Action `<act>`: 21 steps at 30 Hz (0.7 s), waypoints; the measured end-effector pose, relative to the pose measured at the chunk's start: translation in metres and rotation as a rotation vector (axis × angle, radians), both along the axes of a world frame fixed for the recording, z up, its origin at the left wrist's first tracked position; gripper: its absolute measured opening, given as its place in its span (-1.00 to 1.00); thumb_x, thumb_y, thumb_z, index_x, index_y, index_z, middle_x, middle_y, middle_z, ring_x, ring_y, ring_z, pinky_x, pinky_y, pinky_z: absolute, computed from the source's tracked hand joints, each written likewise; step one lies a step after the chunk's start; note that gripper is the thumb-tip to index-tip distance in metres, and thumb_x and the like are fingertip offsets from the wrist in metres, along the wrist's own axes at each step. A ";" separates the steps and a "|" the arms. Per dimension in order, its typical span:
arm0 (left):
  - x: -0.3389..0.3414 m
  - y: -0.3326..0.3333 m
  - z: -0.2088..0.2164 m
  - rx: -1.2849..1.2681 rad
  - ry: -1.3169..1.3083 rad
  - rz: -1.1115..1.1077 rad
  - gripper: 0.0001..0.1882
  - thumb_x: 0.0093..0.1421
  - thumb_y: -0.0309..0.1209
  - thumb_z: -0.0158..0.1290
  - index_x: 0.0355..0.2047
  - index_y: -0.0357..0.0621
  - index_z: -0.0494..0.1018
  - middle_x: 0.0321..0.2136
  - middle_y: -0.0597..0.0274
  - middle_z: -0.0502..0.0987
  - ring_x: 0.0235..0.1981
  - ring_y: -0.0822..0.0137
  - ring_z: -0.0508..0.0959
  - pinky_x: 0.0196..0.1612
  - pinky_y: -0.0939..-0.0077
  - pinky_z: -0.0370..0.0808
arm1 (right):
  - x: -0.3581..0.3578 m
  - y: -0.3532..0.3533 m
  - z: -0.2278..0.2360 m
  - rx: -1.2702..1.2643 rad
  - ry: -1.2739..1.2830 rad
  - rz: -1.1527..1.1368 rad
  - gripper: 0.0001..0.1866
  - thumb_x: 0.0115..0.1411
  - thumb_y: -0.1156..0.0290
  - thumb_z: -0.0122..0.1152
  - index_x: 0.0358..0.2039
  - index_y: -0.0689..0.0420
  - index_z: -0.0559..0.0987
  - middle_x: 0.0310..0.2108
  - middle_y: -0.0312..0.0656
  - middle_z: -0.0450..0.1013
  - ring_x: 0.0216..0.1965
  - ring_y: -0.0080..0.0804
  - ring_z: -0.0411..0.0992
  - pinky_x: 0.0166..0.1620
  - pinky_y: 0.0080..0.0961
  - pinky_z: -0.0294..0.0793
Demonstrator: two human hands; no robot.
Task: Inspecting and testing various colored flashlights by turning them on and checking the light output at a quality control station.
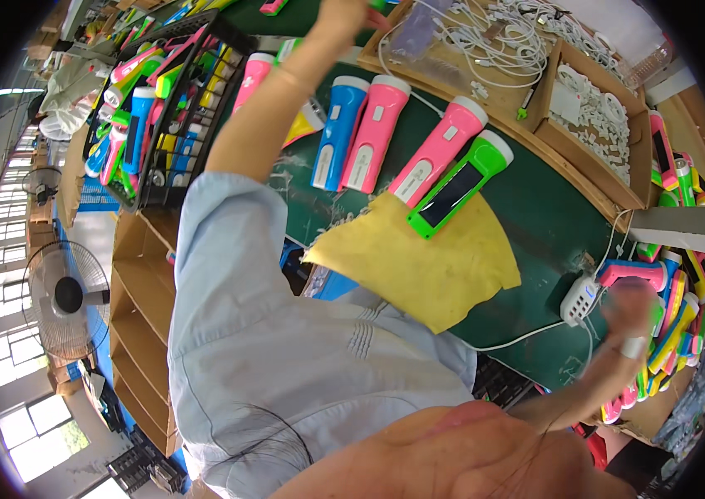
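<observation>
One yellow cloth (pixel 419 262) is spread on the green table (pixel 535 208), four flashlights (pixel 436 154) laid above it: one blue, two pink, one green. The left hand (pixel 344 17) is raised, the right hand (pixel 631 308) blurred; neither's finger positions can be told.

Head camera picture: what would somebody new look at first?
Probably the bright flashlights: blue, pink and green ones lie in a row on the dark green table, above a yellow cloth. The left hand reaches up at the top edge; the blurred right hand is by more flashlights at the right.
</observation>
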State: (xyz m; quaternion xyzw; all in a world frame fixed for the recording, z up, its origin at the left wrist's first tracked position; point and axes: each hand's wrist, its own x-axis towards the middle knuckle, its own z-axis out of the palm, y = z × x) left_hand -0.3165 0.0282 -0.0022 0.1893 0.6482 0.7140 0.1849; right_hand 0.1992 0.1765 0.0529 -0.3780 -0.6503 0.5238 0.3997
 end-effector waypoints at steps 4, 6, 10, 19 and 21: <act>0.229 -0.042 0.020 0.004 -0.071 -0.656 -0.54 0.20 -0.05 -0.11 -0.28 -0.29 0.33 -0.64 0.12 0.46 -0.64 0.31 0.55 -0.54 0.51 0.47 | -0.094 -0.078 -0.008 -0.548 0.220 0.456 -0.13 0.08 -0.16 0.00 0.16 0.33 0.14 0.15 0.07 0.12 0.16 -0.10 0.14 0.18 -0.19 0.05; 0.318 -0.062 0.015 -0.053 -0.361 -0.804 -0.59 0.24 -0.12 -0.13 -0.18 -0.28 0.26 -0.50 0.13 0.46 -0.64 0.33 0.54 -0.54 0.50 0.46 | -0.095 -0.106 -0.012 -0.794 0.425 0.122 -0.50 0.18 0.25 0.04 0.02 0.34 0.27 -0.11 -0.09 0.35 -0.07 -0.34 0.33 0.01 -0.40 0.28; 0.365 -0.082 0.002 0.157 -0.231 -1.064 -0.69 0.23 -0.21 -0.09 -0.20 -0.22 0.30 -0.42 0.17 0.43 -0.42 0.41 0.49 -0.35 0.53 0.44 | -0.056 -0.122 -0.027 0.395 0.210 0.145 -0.66 0.13 0.40 0.07 -0.09 0.27 0.40 -0.22 -0.02 0.42 -0.26 -0.28 0.42 -0.19 -0.40 0.42; 0.396 -0.111 0.042 -0.090 0.006 -1.223 -0.58 0.21 -0.35 -0.08 -0.01 -0.29 0.11 -0.16 0.05 0.31 -0.12 0.25 0.43 -0.06 0.41 0.35 | -0.028 -0.138 -0.028 0.139 0.355 0.102 -0.73 0.23 0.43 -0.15 -0.18 0.32 0.45 -0.38 -0.14 0.37 -0.43 -0.55 0.34 -0.41 -0.67 0.31; 0.403 -0.113 0.028 -0.018 -0.212 -1.147 -0.57 0.20 -0.32 -0.07 0.00 -0.26 0.13 -0.15 0.03 0.32 -0.11 0.28 0.38 -0.06 0.42 0.32 | -0.027 -0.140 -0.032 0.244 0.225 0.345 -0.82 0.17 0.53 -0.04 -0.29 0.32 0.50 -0.42 -0.15 0.36 -0.55 -0.60 0.27 -0.49 -0.69 0.27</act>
